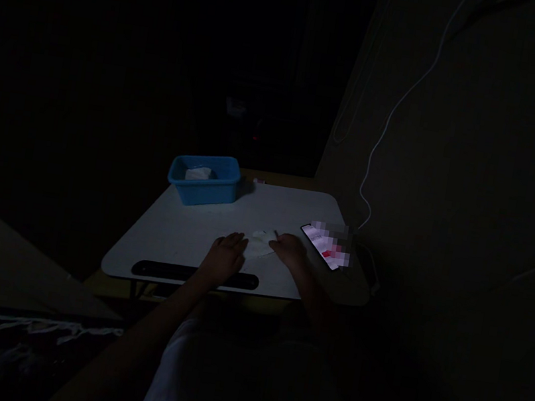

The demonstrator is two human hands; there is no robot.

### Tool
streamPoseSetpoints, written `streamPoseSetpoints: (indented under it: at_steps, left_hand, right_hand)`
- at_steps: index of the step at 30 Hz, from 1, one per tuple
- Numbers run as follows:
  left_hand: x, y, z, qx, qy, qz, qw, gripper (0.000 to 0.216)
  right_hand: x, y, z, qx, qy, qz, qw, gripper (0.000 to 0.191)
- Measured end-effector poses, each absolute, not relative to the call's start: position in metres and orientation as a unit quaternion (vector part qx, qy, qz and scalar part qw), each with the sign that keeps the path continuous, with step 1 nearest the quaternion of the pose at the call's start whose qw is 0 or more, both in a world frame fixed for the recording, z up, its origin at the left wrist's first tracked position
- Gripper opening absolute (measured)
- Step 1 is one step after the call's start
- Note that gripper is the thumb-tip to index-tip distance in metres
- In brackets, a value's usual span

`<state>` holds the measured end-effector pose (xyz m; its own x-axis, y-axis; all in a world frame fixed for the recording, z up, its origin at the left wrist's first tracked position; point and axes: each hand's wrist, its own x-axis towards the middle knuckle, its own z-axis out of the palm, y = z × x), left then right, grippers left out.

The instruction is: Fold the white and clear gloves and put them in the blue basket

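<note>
In dim light a thin white piece [259, 244], tissue or cloth, lies on the white folding table [171, 240] between my hands. My left hand [225, 258] rests palm down at its left edge, fingers stretched out. At the other side my right hand [289, 251] is closed, thumb and fingers pinching the white piece's right edge. Fine details of the piece are lost in the dark.
A blue plastic basket [208, 192] with a folded white thing [198, 173] inside stands at the table's back left. A lit phone [324, 246] lies on the right. A white cable [389, 118] hangs along the wall. A dark slot [161, 270] runs along the front edge.
</note>
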<state>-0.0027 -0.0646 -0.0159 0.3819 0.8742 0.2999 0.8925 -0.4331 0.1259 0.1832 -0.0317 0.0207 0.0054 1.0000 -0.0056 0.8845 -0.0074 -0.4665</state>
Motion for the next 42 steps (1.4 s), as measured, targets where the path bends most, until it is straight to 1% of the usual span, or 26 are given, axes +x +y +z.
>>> streamPoseSetpoints:
  at_steps: [7, 13, 16, 18, 24, 29, 32, 34, 38, 42]
  left_hand:
    - [-0.002, -0.065, -0.014, -0.83, -0.529, -0.175, 0.032, 0.041]
    - [-0.002, -0.068, -0.013, -0.844, -0.493, -0.211, 0.004, 0.034]
    - [-0.004, -0.066, -0.012, -0.851, -0.457, -0.256, -0.039, 0.03]
    - [-0.006, -0.062, -0.012, -0.836, -0.451, -0.301, -0.082, 0.032]
    - [-0.003, -0.029, -0.017, -0.722, -0.519, -0.421, -0.178, 0.039]
    - [0.012, 0.019, -0.021, -0.677, -0.529, -0.46, -0.225, 0.042]
    - [0.017, 0.043, -0.024, -0.665, -0.535, -0.458, -0.247, 0.044]
    - [0.017, 0.053, -0.025, -0.664, -0.542, -0.442, -0.265, 0.04]
    - [0.014, 0.057, -0.026, -0.637, -0.549, -0.449, -0.302, 0.021]
    - [0.01, 0.05, -0.022, -0.563, -0.522, -0.517, -0.377, 0.023]
  right_hand:
    - [0.186, -0.023, 0.008, -0.652, -0.683, 0.205, 0.258, 0.016]
    - [0.189, -0.012, -0.013, -0.623, -0.693, 0.178, 0.316, 0.022]
    - [0.191, -0.004, -0.02, -0.596, -0.705, 0.17, 0.345, 0.023]
    - [0.192, 0.002, -0.022, -0.579, -0.714, 0.177, 0.352, 0.023]
    - [0.191, 0.028, -0.026, -0.534, -0.733, 0.199, 0.37, 0.022]
    - [0.188, 0.046, -0.026, -0.514, -0.743, 0.208, 0.375, 0.022]
    - [0.186, 0.053, -0.027, -0.504, -0.743, 0.205, 0.389, 0.023]
    - [0.185, 0.058, -0.028, -0.499, -0.74, 0.204, 0.403, 0.022]
    - [0.186, 0.065, -0.033, -0.493, -0.724, 0.209, 0.436, 0.026]
    - [0.187, 0.065, -0.034, -0.475, -0.716, 0.25, 0.446, 0.031]
